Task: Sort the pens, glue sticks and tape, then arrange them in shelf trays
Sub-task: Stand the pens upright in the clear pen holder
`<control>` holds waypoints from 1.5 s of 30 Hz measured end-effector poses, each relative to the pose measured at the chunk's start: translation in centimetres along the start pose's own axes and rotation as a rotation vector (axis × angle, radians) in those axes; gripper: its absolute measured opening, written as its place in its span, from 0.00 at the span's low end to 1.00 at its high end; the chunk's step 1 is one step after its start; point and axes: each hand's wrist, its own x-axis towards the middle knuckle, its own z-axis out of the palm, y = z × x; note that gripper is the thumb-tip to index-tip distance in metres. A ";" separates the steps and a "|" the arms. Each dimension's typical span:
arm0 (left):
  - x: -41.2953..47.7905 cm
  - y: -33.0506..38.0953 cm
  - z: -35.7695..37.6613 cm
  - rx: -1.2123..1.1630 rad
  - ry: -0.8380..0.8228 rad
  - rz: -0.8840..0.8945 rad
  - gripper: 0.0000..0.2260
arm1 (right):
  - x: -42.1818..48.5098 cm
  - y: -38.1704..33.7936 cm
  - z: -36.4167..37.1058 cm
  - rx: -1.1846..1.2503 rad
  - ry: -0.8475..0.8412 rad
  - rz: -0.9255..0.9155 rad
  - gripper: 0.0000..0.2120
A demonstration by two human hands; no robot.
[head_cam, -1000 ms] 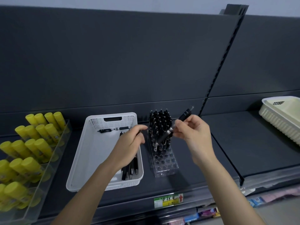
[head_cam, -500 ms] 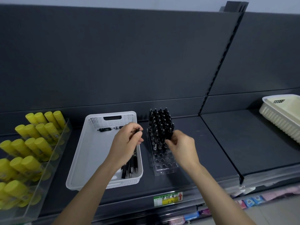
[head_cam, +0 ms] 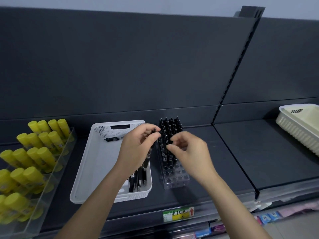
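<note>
Left hand (head_cam: 136,149) over white basket (head_cam: 82,169), masking most of the loose pens (head_cam: 138,181) within; glue sticks (head_cam: 34,152) far left, cream basket (head_cam: 296,125) far right. Pinching one black pen (head_cam: 154,131) just beside the clear rack (head_cam: 174,180) of upright pens (head_cam: 170,128). Right hand (head_cam: 189,154) in front of the rack's middle rows, fingers loosely curled (blurred), holding nothing.

The right hand (head_cam: 189,152) has set its black pen into the clear pen holder (head_cam: 174,178) and come away empty (fingers loosely curled). The left hand (head_cam: 138,145) has raised a second pen (head_cam: 149,152) beside the holder.
</note>
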 end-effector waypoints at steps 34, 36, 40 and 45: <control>1.4 -9.7 -1.5 0.817 -0.314 -0.684 0.30 | 0.8 6.1 0.5 -0.298 0.000 0.104 0.05; 1.7 -9.6 -1.4 0.817 -0.311 -0.720 0.34 | 0.8 6.3 0.9 -0.311 -0.034 0.122 0.04; 1.9 -9.5 -1.3 0.808 -0.324 -0.766 0.33 | 0.9 6.3 1.1 -0.307 -0.045 0.132 0.04; 2.1 -9.4 -1.2 0.736 -0.285 -0.792 0.29 | 1.1 6.1 1.0 -0.327 -0.061 0.154 0.05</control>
